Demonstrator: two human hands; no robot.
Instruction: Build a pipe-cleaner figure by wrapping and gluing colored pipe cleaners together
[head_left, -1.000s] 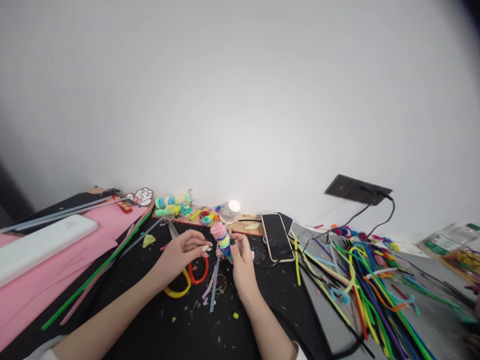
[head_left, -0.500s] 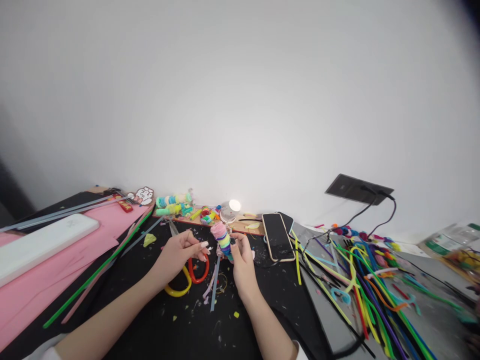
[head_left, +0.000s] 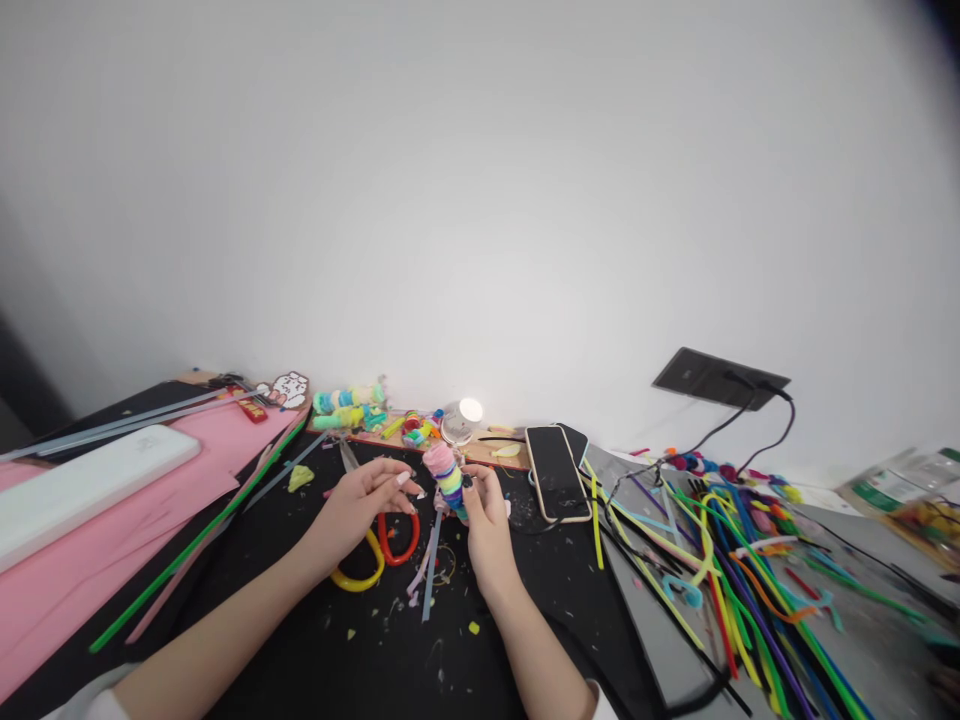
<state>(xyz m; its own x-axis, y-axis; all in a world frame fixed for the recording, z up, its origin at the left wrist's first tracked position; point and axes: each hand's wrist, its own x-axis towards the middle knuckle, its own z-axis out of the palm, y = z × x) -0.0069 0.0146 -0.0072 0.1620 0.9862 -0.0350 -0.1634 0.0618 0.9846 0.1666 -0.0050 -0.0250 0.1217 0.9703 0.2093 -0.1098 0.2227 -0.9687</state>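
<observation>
One left hand (head_left: 366, 500), fingers loosely curled over scissors (head_left: 379, 565) on the black desk (head_left: 300, 640), impossible to tell if pinching anything; next, tilted in front of the round lamp (head_left: 456, 428), a striped roll (head_left: 447, 482), probably light, soft, easily dented, best held gently round its banded middle; then right hand (head_left: 486, 520), thumb and fingers pinching its side

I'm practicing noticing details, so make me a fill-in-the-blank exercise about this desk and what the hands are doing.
1. The striped roll is held in the person's ____ hand.
2. The scissors have one red handle loop; the other handle loop is ____.
3. The long white object lies on sheet material coloured ____.
4. The dark socket plate is mounted on the ____.

Missing words: right; yellow; pink; wall.
</observation>
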